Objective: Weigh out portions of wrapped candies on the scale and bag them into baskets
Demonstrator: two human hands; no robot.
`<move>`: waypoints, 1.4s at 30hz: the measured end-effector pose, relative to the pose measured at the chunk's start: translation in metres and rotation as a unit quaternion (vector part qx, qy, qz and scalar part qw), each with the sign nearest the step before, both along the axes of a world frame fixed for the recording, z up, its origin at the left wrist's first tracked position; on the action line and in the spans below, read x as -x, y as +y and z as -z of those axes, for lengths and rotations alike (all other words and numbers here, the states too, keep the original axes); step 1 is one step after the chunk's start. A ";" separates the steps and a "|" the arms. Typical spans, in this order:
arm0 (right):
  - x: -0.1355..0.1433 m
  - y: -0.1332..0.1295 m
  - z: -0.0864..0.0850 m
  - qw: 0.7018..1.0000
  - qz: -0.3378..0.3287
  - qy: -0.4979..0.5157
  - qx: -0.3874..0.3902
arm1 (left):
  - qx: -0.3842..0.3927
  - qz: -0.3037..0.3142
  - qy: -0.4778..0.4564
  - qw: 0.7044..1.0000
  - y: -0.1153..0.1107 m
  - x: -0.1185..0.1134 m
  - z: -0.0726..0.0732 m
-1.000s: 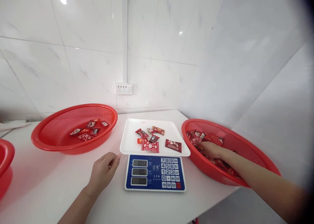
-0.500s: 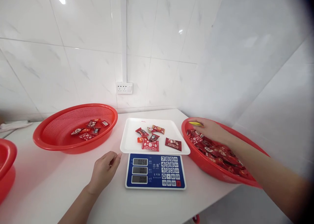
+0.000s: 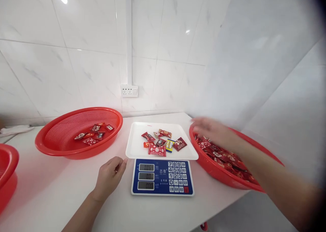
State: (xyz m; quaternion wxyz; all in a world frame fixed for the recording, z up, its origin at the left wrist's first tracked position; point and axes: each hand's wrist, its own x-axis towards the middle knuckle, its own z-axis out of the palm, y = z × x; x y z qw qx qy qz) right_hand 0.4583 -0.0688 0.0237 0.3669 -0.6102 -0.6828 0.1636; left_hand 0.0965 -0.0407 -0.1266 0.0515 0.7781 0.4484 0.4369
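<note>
Loosely curled empty left hand [image 3: 109, 176] on white worktop [image 3: 114, 210], blurred right hand [image 3: 210, 130] above red perforated plastic basket [image 3: 224, 177], its grip unclear.

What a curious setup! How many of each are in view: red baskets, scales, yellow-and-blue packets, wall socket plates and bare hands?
Red baskets: 3 (left, far left, cut off, right)
Scale: 1
Yellow-and-blue packet: 1
Wall socket plate: 1
Hands: 2 (left, right)
Total: 8
</note>
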 end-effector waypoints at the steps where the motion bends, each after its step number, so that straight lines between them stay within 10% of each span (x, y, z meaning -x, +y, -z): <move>1: 0.004 0.001 0.013 0.995 -0.026 -0.066 0.067 | 0.002 0.001 0.001 1.000 0.000 0.000 0.000; 6: 0.036 0.004 0.052 0.961 -0.076 -0.206 0.171 | -0.013 -0.010 -0.002 1.000 0.001 0.001 0.000; 13: 0.070 0.024 0.052 0.951 -0.178 -0.182 0.175 | -0.010 -0.007 -0.002 1.000 0.001 0.001 0.000; 27: 0.095 0.069 0.064 0.936 -0.163 -0.249 0.190 | -0.005 -0.017 -0.002 1.000 0.001 0.000 -0.001; 34: 0.110 0.084 0.058 0.938 -0.236 -0.217 0.130 | -0.002 -0.014 -0.007 1.000 0.001 0.001 -0.001; 42: 0.084 0.038 0.048 0.984 -0.144 -0.106 -0.017 | -0.002 -0.017 -0.003 1.000 0.001 0.000 -0.002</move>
